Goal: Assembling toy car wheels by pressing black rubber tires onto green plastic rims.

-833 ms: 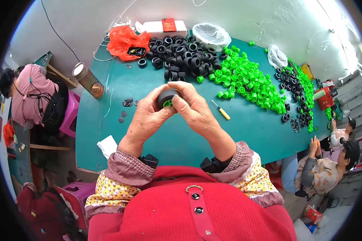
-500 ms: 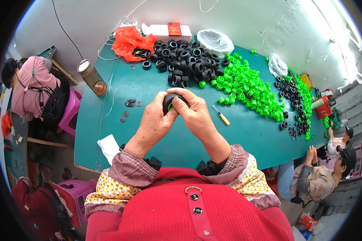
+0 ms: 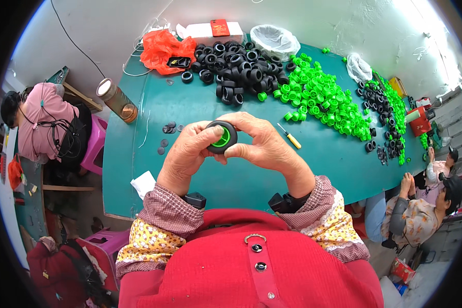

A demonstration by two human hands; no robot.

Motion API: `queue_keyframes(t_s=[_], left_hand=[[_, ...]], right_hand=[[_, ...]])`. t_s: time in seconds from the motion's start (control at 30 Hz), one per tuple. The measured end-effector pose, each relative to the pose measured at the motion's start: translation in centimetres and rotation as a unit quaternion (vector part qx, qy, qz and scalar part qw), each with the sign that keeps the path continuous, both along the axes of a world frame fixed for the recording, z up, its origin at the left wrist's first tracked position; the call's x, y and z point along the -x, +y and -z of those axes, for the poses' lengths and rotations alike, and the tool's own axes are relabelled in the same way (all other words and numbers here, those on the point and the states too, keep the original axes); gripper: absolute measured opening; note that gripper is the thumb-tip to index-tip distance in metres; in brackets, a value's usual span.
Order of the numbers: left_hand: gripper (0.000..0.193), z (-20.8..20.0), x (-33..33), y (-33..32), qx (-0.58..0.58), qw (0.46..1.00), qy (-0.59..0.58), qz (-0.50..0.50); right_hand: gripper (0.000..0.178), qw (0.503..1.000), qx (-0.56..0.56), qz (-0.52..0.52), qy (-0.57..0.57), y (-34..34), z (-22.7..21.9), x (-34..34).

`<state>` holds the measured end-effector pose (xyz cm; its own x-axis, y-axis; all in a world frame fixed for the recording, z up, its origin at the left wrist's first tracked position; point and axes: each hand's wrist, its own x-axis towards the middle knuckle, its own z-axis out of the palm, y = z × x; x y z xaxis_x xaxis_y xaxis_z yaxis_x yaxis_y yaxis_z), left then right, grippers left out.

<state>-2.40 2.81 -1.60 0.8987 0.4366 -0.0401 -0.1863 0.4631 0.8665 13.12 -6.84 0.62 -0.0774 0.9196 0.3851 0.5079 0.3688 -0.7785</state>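
Between my two hands, above the green table [image 3: 231,179], I hold a toy wheel [image 3: 226,135]: a black tyre with a bright green spoked hub in it. The fingers of my left hand [image 3: 192,149] grip its left side, the thumb lying over the hub. My right hand [image 3: 264,146] pinches the wheel from the right, index finger along the top and thumb at the lower edge. Beyond my hands lies a heap of black tyres [image 3: 241,66], and to its right a heap of green hubs [image 3: 323,97]. A yellow-handled screwdriver [image 3: 291,137] rests right of my right hand.
Small dark discs [image 3: 164,143] and a white paper [image 3: 143,184] lie to the left. A bottle [image 3: 117,100] stands at the left edge. Behind are an orange plastic bag [image 3: 161,49], a white box [image 3: 203,33] and a bag-lined bin [image 3: 275,41]. Other people sit on both sides.
The wheel has been turned so its green hub faces up into view. My left thumb has moved onto the hub, and my right fingers have spread around the tyre. The view has shifted slightly.
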Motion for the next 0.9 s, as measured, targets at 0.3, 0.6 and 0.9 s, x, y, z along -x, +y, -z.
queue_keyframes(t_s=[0.3, 0.6, 0.9], left_hand=[[0.024, -0.6, -2.3, -3.3, 0.06, 0.987, -0.048, -0.141], [0.024, 0.1, -1.2, -1.7, 0.056, 0.997, -0.03, 0.043], [0.037, 1.1, -1.7, -2.1, -0.156, 0.98, 0.069, -0.106]], right_hand=[[0.062, 0.948, 0.162, 0.045, 0.269, -0.2, 0.7, 1.1], [0.046, 0.966, 0.143, -0.067, 0.206, -0.1, 0.8, 0.0], [0.026, 0.936, 0.12, 0.09, 0.317, 0.2, 2.4, -0.1]])
